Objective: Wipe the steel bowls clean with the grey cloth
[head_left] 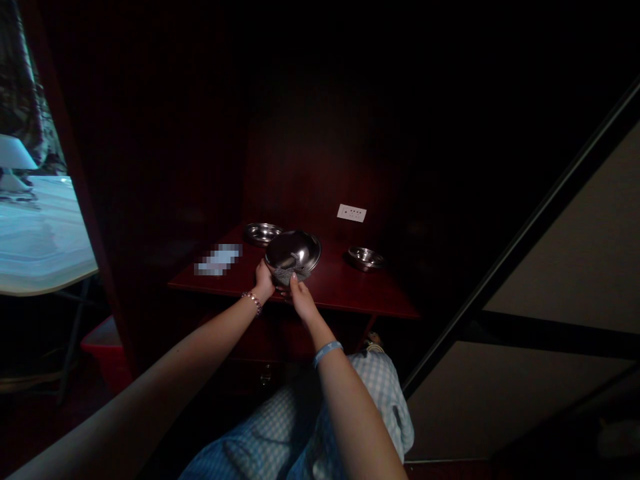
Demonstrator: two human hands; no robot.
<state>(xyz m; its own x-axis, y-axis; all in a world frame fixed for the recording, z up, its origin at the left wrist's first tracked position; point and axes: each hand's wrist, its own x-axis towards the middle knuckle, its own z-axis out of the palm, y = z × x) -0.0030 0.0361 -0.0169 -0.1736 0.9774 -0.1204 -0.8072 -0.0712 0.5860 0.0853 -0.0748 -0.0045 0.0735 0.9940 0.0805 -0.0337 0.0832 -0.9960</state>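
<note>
A shiny metal bowl [295, 248] is held up over the dark red shelf [345, 290], its rounded outside facing me. My left hand [265, 278] grips the bowl's lower left edge. With my right hand [301, 295] I press a grey cloth [289, 273] against the lower part of the bowl; the fingers are closed on the cloth, thumb on top. Behind and left of the held bowl lies a second metal bowl [263, 233]. To the right a smaller metal bowl [366, 258] rests on the shelf.
A pale blurred item [219, 260] lies on the shelf's left part. A white socket plate [351, 213] is on the back wall. At far left stand a white table [40, 233] with a lamp [15, 157] and a red bin [104, 343]. My knees are below the shelf.
</note>
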